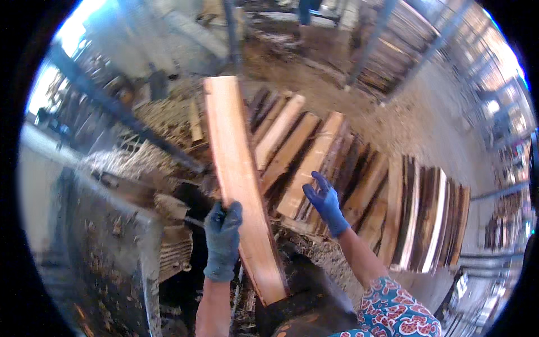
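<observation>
My left hand (222, 236), in a dark grey-blue glove, grips the left edge of a long reddish wooden plank (238, 174). The plank runs from near my body up and away, tilted slightly left at its far end. My right hand (324, 201), in a bright blue glove, hovers to the right of the plank with fingers spread and nothing in it. Under that hand lies a heap of similar cut boards (306, 157).
A grey metal machine (112, 224) covered in sawdust stands at the left. More stacked boards (426, 219) lie at the right on a sawdust floor. Metal posts (370, 45) and racks of timber rise behind. A person's legs (306, 14) show at the top.
</observation>
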`<action>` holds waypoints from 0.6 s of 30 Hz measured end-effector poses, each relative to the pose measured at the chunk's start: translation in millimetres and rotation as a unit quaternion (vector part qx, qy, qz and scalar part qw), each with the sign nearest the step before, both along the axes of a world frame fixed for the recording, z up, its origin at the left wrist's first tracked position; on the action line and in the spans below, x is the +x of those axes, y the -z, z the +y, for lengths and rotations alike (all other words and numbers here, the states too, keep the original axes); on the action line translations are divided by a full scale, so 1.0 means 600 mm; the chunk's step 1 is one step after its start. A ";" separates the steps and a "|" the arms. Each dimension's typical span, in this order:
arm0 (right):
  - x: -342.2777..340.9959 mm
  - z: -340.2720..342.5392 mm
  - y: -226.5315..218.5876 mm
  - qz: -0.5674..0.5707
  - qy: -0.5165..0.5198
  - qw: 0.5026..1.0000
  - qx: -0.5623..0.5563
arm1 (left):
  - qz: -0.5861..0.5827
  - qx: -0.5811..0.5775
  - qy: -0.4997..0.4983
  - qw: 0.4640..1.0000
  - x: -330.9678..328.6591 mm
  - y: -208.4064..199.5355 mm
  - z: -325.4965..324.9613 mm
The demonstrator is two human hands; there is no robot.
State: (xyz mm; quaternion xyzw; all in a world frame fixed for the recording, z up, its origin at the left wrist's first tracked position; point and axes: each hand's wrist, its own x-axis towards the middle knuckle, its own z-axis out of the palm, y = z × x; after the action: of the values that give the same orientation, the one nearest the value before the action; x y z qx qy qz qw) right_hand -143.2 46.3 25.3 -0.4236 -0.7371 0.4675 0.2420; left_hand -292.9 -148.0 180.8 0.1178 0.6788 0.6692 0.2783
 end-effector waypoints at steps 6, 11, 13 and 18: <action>-0.066 -0.255 -0.098 0.080 -0.380 0.871 -0.301 | 0.073 -0.012 -0.062 0.995 0.064 -0.107 -0.264; 0.004 -0.415 -0.124 -0.111 -0.515 0.740 -0.418 | 0.038 0.047 -0.351 0.935 0.184 -0.200 -0.544; 0.018 -0.474 -0.133 -0.111 -0.645 0.663 -0.363 | 0.192 -0.003 -0.443 0.875 0.224 -0.236 -0.660; 0.015 -0.611 -0.173 -0.174 -0.718 0.542 -0.401 | 0.267 -0.464 -0.529 0.658 0.200 -0.321 -0.967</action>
State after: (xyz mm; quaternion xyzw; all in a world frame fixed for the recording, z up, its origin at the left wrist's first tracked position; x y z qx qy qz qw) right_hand -134.0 -320.4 129.2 0.1214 -0.5582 0.6487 -0.5029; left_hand -173.1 -728.1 373.5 -0.2316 0.8942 0.2413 -0.2976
